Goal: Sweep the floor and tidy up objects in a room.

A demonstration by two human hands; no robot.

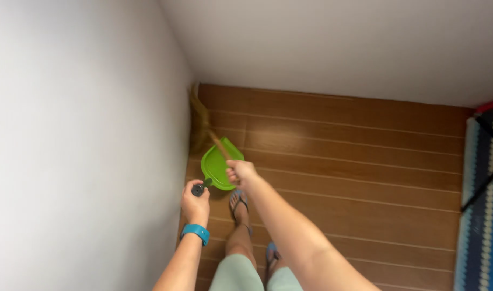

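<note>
Left hand [196, 200] fingers clamped round dustpan [219, 164] handle, pan angled ahead of them to catch. Right hand [240, 172] fingers closed on broom [203, 119], bristles beyond in the corner.

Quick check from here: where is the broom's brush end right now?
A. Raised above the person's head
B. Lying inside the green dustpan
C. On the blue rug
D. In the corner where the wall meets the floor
D: the broom bristles sit in the corner by the wall, beyond the green dustpan.

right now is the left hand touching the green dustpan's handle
Touching: the head view shows the left hand closed around the black handle end of the green dustpan, no gap.
</note>
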